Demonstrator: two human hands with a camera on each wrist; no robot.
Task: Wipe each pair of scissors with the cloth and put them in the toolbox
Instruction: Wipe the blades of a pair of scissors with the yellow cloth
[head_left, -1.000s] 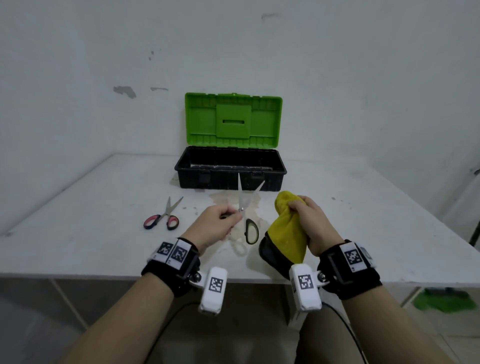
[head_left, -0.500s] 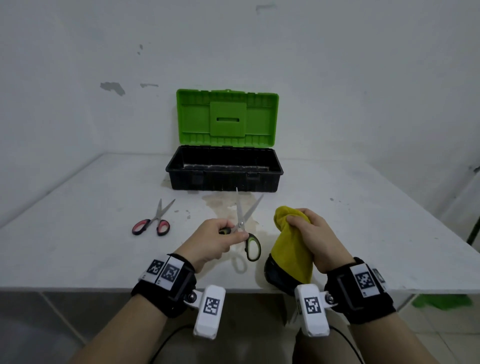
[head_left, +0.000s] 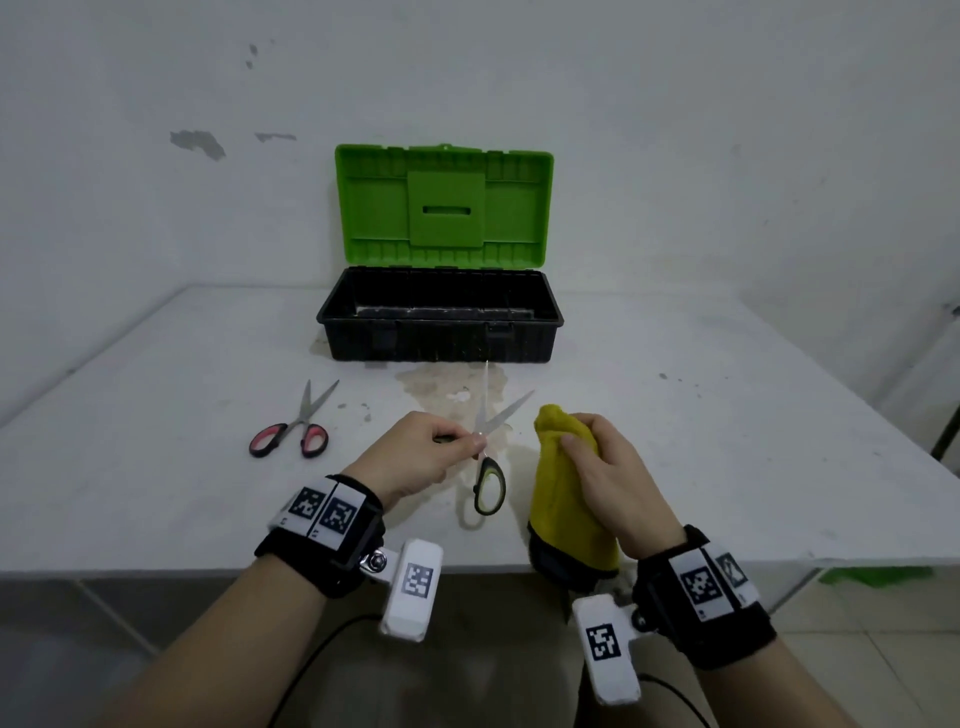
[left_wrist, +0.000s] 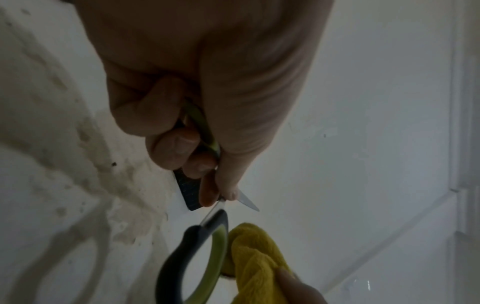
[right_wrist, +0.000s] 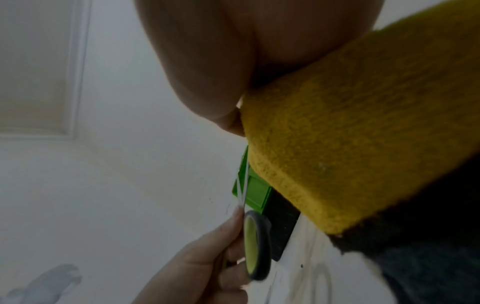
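My left hand (head_left: 415, 457) grips one handle of the green-and-black scissors (head_left: 488, 457) and holds them above the table, blades spread and pointing away, the free handle loop (left_wrist: 192, 265) hanging down. Just to their right, my right hand (head_left: 608, 478) grips a bunched yellow cloth (head_left: 566, 499) with a dark edge; cloth (right_wrist: 350, 133) and blades are apart. A second pair, the red-handled scissors (head_left: 293, 428), lies on the table to the left. The toolbox (head_left: 441, 332) stands open at the back, its black tray under a raised green lid (head_left: 444, 205).
The white table (head_left: 727, 441) has a brownish stain (head_left: 452, 384) in front of the toolbox. Its front edge runs just under my wrists. White walls close in behind and to the left. Something green (head_left: 878, 574) lies on the floor at right.
My left hand has turned the green-handled scissors slightly, and the blades stay spread. My right hand with the cloth has shifted a little. My head view has tilted a little.
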